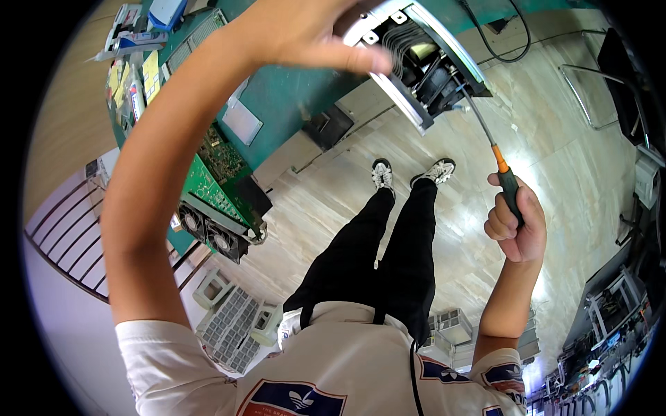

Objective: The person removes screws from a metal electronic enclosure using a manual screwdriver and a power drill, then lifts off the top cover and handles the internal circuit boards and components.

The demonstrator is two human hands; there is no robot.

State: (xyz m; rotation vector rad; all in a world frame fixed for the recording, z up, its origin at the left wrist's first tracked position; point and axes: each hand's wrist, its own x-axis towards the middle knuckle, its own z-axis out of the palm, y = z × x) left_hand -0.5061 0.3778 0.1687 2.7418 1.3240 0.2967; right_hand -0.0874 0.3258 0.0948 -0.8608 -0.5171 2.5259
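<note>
A white-and-silver metal-cased electronic unit [406, 104] stands at the table's edge at the top, its open side showing dark parts and a bundle of grey cables. My right hand [517, 218] is closed round the dark handle of a screwdriver [483, 125] with an orange collar. The screwdriver's thin shaft reaches up into the unit's open end, and its tip is hard to make out among the parts. Over the unit's left side lies my left hand [312, 38], slightly blurred, thumb stretched out across the casing. Its other fingers are mostly cut off by the upper edge.
On the green-topped table [291, 104] at left lie a green circuit board [211, 184], a pair of black fans [215, 232], and a white card [243, 123]. A black cable [517, 55] loops beyond the unit. A metal-framed chair [590, 97] stands far right; grey-white modules [232, 322] are on the floor.
</note>
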